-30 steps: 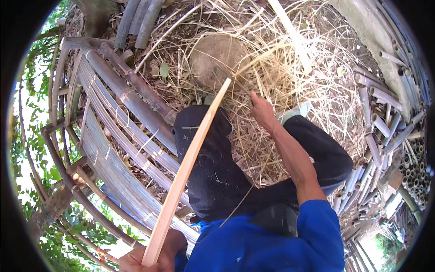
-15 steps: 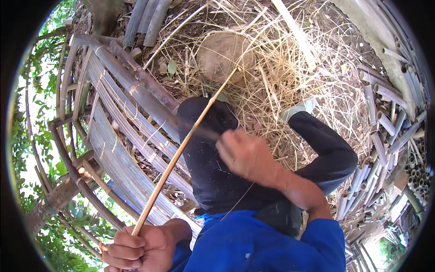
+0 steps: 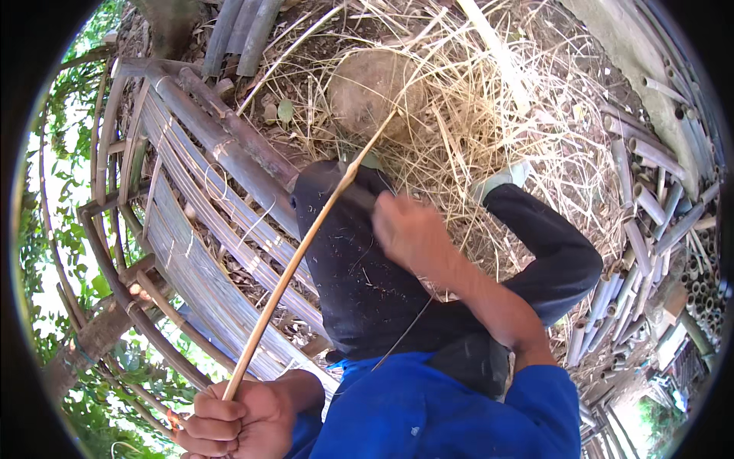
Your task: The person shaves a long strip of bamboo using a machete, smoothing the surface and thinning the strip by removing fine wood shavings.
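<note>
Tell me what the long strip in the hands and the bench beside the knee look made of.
Strip: pale, smooth split bamboo or cane, probably; thin, flexing, held by the left hand. Bench: weathered grey bamboo slats on round poles, with visible nodes.

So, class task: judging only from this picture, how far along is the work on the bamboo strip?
Done: pale shavings litter the ground, so much stripping looks finished. In hand: the left hand grips one end of a thin bamboo strip lying across the knee, while the right hand, blurred, works near its middle. Left: cut bamboo tubes lie piled to the right, seemingly unprocessed.
</note>
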The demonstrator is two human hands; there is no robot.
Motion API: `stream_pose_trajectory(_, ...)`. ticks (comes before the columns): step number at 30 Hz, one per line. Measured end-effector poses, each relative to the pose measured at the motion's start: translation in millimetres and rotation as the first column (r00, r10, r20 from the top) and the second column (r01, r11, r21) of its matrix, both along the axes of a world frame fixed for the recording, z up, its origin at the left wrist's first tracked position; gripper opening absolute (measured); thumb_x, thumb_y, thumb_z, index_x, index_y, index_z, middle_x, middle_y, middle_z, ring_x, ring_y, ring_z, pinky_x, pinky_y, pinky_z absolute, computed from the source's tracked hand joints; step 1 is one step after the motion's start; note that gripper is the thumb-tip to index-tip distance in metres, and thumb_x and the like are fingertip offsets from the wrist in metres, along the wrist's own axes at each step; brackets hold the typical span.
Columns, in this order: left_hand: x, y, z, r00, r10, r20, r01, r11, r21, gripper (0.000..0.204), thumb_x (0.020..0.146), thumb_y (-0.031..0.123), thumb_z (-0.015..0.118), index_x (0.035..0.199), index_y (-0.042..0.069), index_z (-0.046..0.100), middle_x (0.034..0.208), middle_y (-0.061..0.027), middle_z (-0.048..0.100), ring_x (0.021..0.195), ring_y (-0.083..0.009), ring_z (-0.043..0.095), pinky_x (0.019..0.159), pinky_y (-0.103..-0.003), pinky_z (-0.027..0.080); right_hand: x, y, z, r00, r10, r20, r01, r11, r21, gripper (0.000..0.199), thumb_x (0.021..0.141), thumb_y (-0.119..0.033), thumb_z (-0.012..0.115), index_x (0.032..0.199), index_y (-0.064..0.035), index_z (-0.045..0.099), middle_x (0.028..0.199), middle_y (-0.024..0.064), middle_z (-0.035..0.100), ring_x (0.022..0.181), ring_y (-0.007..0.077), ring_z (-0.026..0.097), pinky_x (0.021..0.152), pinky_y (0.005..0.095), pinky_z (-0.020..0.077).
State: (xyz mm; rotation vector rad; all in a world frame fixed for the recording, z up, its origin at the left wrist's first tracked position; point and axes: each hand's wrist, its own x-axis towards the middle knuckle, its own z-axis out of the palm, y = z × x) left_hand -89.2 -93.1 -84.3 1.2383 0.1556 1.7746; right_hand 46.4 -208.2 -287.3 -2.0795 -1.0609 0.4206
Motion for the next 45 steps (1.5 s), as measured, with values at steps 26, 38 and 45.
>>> stream_pose_trajectory(26,8.2,11.6,7.9,0.98,-0.19,0.064,0.191,0.982,-0.011,0.047,0.106,0.054,0.042,0.084,0.013,0.05,0.074,0.0019,0.034,0.063,-0.0127,0.033,0.058,-0.03,0.032,70.9,-13.7,-135.6,0.965,-0.191,-0.178,0.141,0.955,-0.261,0.024,0.099,-0.021,0.06,0.099,-0.0023,0.044,0.065,0.0202,0.06,0.054,0.0371,0.061,0.052,0.0477,0.0507)
stream_pose_trajectory(38,-13.7,-6.9,-8.0,0.985,-0.167,0.032,0.166,0.986,0.035,0.049,0.105,0.055,0.044,0.086,0.009,0.048,0.067,0.0031,0.032,0.053,-0.0103,0.026,0.049,-0.028,0.025,-21.9,-9.4,53.5,0.987,0.13,0.092,-0.146,0.97,0.193,0.014,0.089,-0.014,0.069,0.089,-0.0078,0.056,0.075,0.0086,0.051,0.057,0.024,0.062,0.045,0.0363,0.0536)
stream_pose_trajectory(45,-31.1,1.5,-12.9,0.966,-0.257,-0.021,0.258,0.965,0.041,0.038,0.102,0.04,0.055,0.085,0.005,0.051,0.066,0.0032,0.039,0.051,-0.011,0.03,0.052,-0.029,0.027,-22.5,-9.5,59.4,0.984,0.154,0.09,-0.168,0.972,0.165,0.01,0.091,-0.012,0.065,0.091,-0.006,0.057,0.074,0.0087,0.053,0.059,0.0267,0.063,0.048,0.038,0.0544)
